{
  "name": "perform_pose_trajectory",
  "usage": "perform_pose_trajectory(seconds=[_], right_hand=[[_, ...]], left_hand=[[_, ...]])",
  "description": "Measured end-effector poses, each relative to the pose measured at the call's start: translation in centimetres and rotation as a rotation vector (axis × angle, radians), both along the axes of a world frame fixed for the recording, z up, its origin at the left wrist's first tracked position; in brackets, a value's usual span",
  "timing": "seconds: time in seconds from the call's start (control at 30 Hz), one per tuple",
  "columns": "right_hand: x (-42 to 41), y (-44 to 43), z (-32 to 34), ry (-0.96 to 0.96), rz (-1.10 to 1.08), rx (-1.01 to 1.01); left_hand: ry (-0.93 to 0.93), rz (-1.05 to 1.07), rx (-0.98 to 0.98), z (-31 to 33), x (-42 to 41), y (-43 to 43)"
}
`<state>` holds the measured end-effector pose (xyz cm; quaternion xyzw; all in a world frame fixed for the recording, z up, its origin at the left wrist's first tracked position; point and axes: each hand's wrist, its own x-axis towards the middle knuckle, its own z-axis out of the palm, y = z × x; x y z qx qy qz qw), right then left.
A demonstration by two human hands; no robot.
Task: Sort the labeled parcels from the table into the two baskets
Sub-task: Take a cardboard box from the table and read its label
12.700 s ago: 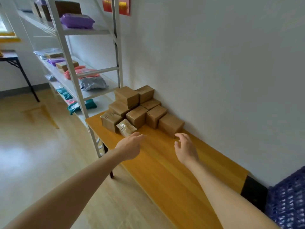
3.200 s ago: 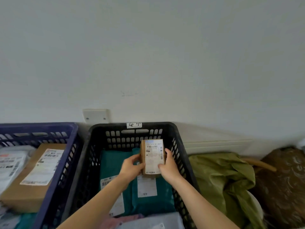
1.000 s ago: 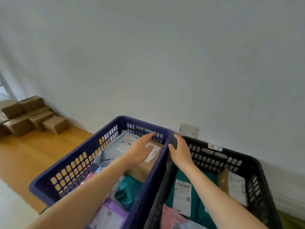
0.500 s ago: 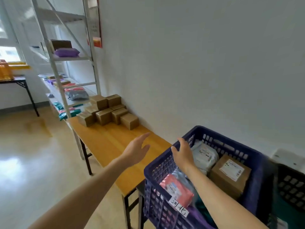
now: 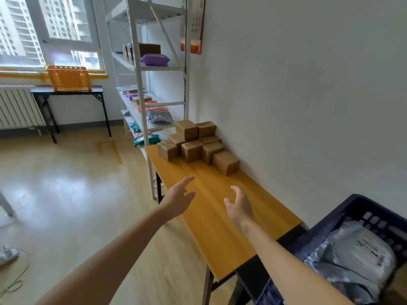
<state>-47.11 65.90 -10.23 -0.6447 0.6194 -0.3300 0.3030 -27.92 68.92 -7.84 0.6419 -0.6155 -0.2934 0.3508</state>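
Plain brown parcels stacked at far end of table.

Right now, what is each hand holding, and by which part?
Nothing: left hand and right hand hover empty above the orange wooden table, short of the brown cardboard parcels.

Both bare arms reach forward, left hand and right hand empty, fingers loosely spread.
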Motion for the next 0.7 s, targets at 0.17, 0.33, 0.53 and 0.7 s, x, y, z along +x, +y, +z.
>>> perform_pose_trajectory(seconds=[0.17, 0.33, 0.53, 0.7], right_hand=[[4.5, -7.9, -1.5, -0.021, -0.017, 0.028], [9.0, -15.8, -2.5, -0.05, -0.005, 0.072], [14.8, -22.5, -4.5, -0.041, 0.032, 0.135], [19.4, -27.2, -6.9, -0.038, 0.002, 0.176]], left_hand=[[0.01, 0.005, 0.016, 0.3, 4.2, -8.0], [-0.016, 0.025, 0.04, 0.7, 8.7, -16.5], [0.011, 0.053, 0.127, -1.5, 14.1, -22.7], [0.028, 0.077, 0.18, -4.0, 20.0, -27.8]])
